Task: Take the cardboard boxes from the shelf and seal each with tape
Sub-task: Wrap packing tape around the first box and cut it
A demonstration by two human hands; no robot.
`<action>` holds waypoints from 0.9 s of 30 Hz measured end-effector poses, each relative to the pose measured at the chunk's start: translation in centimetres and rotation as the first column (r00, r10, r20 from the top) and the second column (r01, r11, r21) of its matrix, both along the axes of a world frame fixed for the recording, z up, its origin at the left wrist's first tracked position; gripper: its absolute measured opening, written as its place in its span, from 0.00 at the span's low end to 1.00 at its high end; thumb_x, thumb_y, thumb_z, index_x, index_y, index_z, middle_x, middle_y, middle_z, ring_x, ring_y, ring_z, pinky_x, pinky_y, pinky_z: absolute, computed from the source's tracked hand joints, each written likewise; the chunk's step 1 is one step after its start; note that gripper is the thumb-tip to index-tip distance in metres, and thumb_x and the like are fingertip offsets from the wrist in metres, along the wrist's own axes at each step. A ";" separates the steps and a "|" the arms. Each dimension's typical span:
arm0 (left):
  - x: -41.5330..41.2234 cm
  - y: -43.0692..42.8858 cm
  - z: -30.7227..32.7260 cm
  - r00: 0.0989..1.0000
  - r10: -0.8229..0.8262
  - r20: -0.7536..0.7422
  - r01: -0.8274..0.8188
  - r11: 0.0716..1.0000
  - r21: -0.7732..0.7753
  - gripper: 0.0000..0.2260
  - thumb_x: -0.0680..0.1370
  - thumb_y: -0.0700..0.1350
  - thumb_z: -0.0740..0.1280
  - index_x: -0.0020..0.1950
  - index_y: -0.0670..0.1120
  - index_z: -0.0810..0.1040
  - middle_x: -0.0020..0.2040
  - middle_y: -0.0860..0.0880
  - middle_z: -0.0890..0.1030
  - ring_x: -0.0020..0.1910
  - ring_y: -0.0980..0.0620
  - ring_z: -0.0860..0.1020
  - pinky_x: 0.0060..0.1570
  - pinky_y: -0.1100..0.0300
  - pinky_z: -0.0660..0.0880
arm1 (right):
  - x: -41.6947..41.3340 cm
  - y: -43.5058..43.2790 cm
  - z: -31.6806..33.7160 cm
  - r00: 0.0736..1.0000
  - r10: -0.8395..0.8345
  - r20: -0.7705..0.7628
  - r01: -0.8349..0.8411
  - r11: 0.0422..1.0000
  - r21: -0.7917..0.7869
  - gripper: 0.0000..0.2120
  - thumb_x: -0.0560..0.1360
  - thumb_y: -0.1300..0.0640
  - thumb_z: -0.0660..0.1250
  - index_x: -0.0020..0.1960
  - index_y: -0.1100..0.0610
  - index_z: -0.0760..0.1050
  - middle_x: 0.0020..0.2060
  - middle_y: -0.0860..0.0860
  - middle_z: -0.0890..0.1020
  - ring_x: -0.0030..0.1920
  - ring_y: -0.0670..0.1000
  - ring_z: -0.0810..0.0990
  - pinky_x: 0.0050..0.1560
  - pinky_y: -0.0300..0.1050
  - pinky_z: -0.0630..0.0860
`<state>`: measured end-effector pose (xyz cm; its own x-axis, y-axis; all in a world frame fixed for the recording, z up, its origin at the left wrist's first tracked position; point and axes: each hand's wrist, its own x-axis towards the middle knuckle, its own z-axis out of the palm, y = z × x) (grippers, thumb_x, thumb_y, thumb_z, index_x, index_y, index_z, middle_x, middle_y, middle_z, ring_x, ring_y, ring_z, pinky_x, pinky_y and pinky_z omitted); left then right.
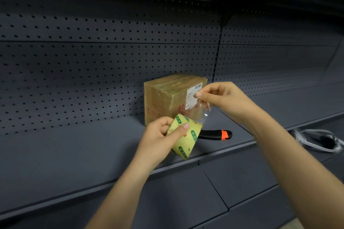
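Dark shelf [93,154] carries one cardboard box [167,98], standing at the back near the pegboard; old tape strips already on its top, new sealing not begun. Left hand [160,135] grips the tape roll [186,135] in front of the box. Right hand [221,96] pinches the pulled tape end [202,111]. Utility knife [216,134] lies beside the box. Sealing looks just starting.

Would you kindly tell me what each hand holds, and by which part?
The left hand grips the tape roll, fingers across its outer face; the right hand pinches the pulled-out tape strip by its free end.
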<state>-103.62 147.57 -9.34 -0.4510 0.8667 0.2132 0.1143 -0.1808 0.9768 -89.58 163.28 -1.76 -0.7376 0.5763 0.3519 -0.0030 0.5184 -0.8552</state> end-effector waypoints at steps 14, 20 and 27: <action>4.1 6.2 -1.0 0.942 0.306 0.135 -0.301 0.952 -0.052 0.09 0.78 0.42 0.70 0.51 0.36 0.78 0.44 0.37 0.85 0.40 0.44 0.82 0.41 0.53 0.79 | -3.8 7.8 0.7 0.947 0.305 0.103 -0.322 0.885 0.336 0.05 0.71 0.56 0.76 0.45 0.57 0.85 0.40 0.49 0.86 0.42 0.48 0.84 0.50 0.49 0.81; 5.6 7.6 -1.4 0.821 0.524 0.225 -0.499 0.851 -0.160 0.10 0.77 0.45 0.71 0.48 0.37 0.80 0.39 0.42 0.85 0.35 0.50 0.83 0.33 0.60 0.79 | -4.9 8.8 2.5 0.892 0.439 0.108 -0.438 0.777 0.452 0.04 0.71 0.57 0.76 0.44 0.57 0.85 0.39 0.46 0.86 0.42 0.45 0.84 0.47 0.42 0.81; 6.0 8.1 -0.4 0.723 0.634 0.276 -0.600 0.773 -0.205 0.13 0.76 0.51 0.72 0.51 0.41 0.81 0.39 0.46 0.86 0.36 0.51 0.84 0.33 0.60 0.78 | -7.3 9.3 4.5 0.831 0.535 0.155 -0.537 0.694 0.480 0.03 0.71 0.56 0.76 0.44 0.54 0.85 0.39 0.45 0.86 0.43 0.44 0.84 0.49 0.44 0.81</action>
<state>-97.60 155.71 -9.74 -0.9190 0.3808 -0.1019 -0.1445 -0.0849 0.9859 -96.83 172.57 2.75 -0.8694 -0.1638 0.4662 -0.4081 0.7700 -0.4905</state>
